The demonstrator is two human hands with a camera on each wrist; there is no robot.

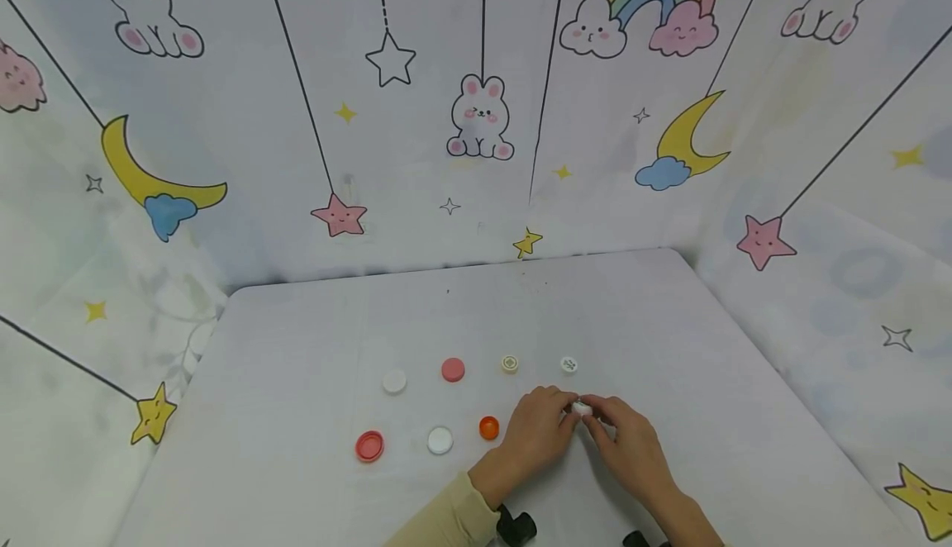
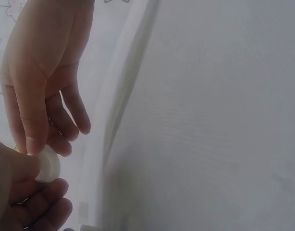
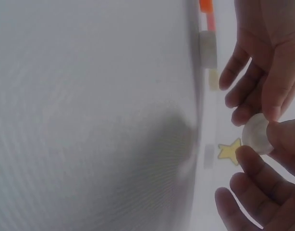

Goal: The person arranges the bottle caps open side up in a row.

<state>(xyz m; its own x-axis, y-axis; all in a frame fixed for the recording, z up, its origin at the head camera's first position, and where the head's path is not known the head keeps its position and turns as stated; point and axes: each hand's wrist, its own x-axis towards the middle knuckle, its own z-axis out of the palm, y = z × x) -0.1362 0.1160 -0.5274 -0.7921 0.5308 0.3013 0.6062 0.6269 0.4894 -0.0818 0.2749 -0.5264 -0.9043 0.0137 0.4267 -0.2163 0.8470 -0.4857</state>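
A small white bottle cap (image 1: 583, 407) sits between both hands, just above the white table. My left hand (image 1: 541, 427) pinches it from the left with thumb and fingertips. From the other side, the thumb and index finger of my right hand (image 1: 632, 446) grip it too. In the left wrist view the cap (image 2: 50, 164) shows its pale round side, partly covered by the left thumb. The right wrist view shows the cap (image 3: 257, 134) face on, fingertips at its edge. Just beyond the hands lies a white cap with a dark pattern (image 1: 568, 364).
Left of the hands lie an orange cap (image 1: 488, 427), a white cap (image 1: 440, 439) and a red cap (image 1: 369, 446). Behind them are a cream patterned cap (image 1: 509, 363), a pink-red cap (image 1: 453, 369) and another white cap (image 1: 394, 381). A printed curtain (image 1: 416, 142) surrounds the table (image 1: 297, 349).
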